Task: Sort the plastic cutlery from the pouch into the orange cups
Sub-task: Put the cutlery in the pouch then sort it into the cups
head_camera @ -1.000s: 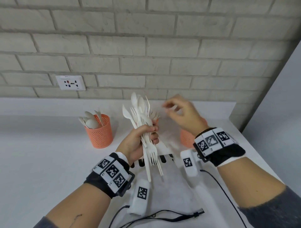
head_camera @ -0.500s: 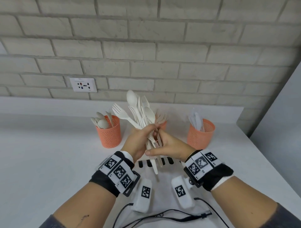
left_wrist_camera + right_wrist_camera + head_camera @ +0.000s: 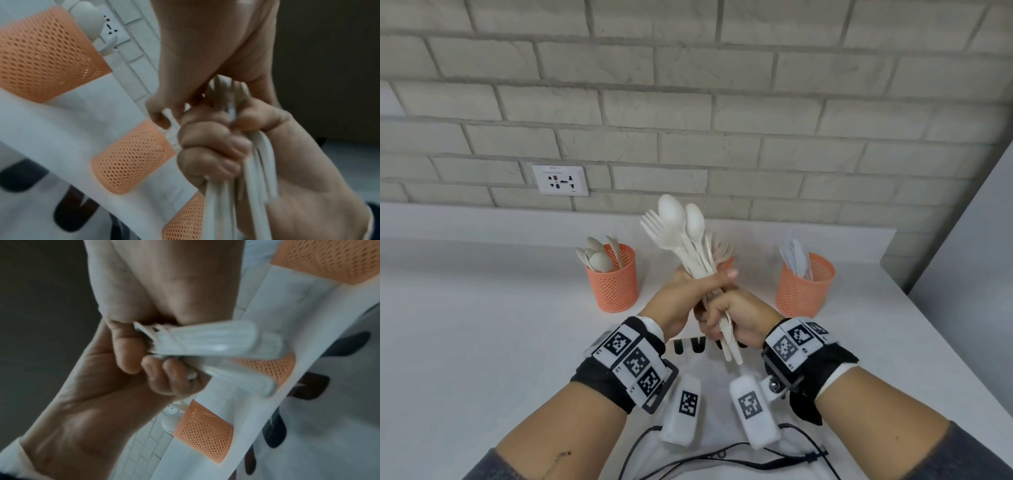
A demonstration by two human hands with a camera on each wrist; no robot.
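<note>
Above the white pouch (image 3: 698, 407) on the counter (image 3: 482, 335), the left hand (image 3: 681, 298) is gripping a bundle of white plastic cutlery (image 3: 688, 240), heads up and fanned: forks and spoons mixed. Just below it, touching it, the right hand (image 3: 736, 318) is curling round the lower handles (image 3: 729, 342), apparently pinching out one or a few pieces. Both hands are closing on the same bundle.

These pieces are looking light, thin and smooth, stiff along the shaft yet likely to flex or snap if bent; I judge that they are apt to slide against one another. The best hold is on the flat handle ends, drawing one straight out of the fist, since the tines may be snagging neighbours.

Behind the hands, the head view is showing the sorting so far: the left orange cup (image 3: 613, 281) carrying spoons (image 3: 599, 253), the right orange cup (image 3: 804, 287) carrying what seem to be knives (image 3: 796, 257), and a middle cup mostly hidden by the hands. Neither wrist view is showing the cup contents clearly. The left wrist view is showing fork tines (image 3: 226, 87) inside the fists, and the right wrist view the ribbed handle ends (image 3: 216, 340), both unreadable from the head
</note>
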